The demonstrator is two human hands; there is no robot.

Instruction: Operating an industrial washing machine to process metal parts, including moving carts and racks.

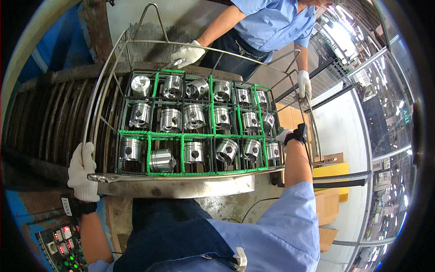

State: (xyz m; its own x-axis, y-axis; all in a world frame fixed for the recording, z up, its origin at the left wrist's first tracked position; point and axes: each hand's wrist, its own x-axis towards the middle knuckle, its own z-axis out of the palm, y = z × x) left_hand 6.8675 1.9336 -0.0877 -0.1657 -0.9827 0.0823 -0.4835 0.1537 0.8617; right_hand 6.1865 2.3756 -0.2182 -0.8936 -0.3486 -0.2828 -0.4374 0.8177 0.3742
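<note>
A wire basket (181,134), its dividers partly wrapped in green, spans the view in front of me. Metal pistons sit in its compartments. Most stand roughly upright, like the piston (194,153) in the near row; another piston (162,160) beside it lies on its side. My left hand (83,174), in a white glove, is closed around the bar at the basket's near left corner. At the right end, my gloved right hand (283,135) grips the basket's side, its fingers partly hidden behind the frame and my wrist.
Across from me a person in a blue shirt (272,27) has gloved hands (188,54) at the basket's far side and right end. A slatted roller conveyor (50,118) runs left. Lower left is a control panel (63,247) with lit buttons. Cardboard (327,204) stands at right.
</note>
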